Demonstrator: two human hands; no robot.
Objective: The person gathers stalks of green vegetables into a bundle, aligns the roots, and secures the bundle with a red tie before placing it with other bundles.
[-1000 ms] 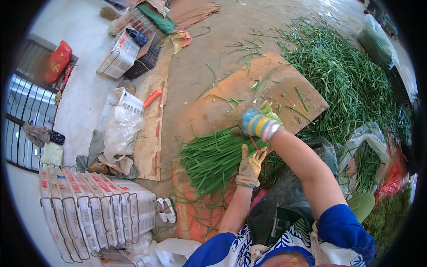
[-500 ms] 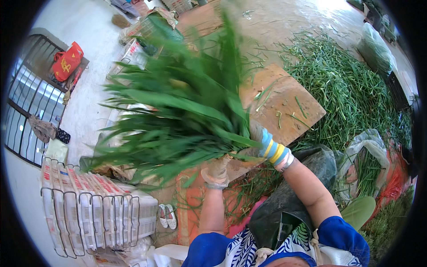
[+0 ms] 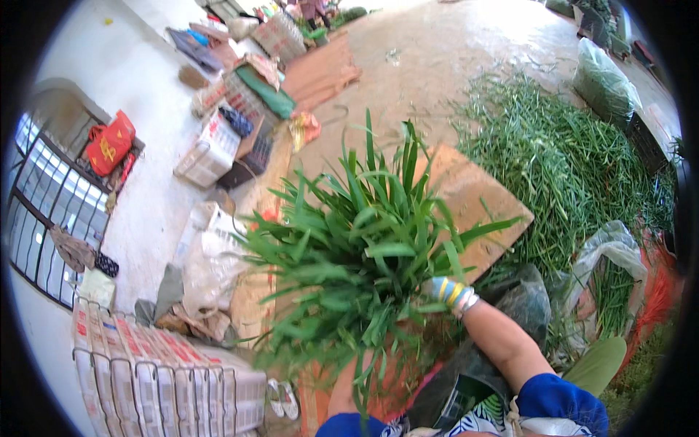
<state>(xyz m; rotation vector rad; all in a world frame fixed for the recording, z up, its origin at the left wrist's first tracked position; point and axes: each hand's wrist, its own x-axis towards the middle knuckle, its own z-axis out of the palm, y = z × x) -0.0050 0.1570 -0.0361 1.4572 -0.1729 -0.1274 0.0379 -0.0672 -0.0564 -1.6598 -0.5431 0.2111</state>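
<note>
A big, loose bunch of long green leaves (image 3: 364, 247) fans out in front of me, its tips pointing up at me and outward. My right hand (image 3: 435, 288), in a glove with a blue, yellow and white striped cuff, is closed at the right side of the bunch; leaves cover most of its fingers. My left forearm (image 3: 344, 386) runs up under the bunch from below, and the leaves hide that hand completely. Behind the bunch lies a brown board (image 3: 477, 218) with a few leaf scraps on it.
A wide heap of cut greens (image 3: 561, 153) spreads at the right. A clear bag (image 3: 615, 240) holds more stalks near a dark plastic sheet (image 3: 528, 298). Stacked white crates (image 3: 175, 386) stand at lower left, beside white shoes (image 3: 284, 399). Another crate (image 3: 207, 153) stands farther back.
The bunch has swung from leaning left to facing up toward me, its leaves spreading more evenly. My right hand has moved slightly down. My left hand has gone out of sight beneath the leaves.
</note>
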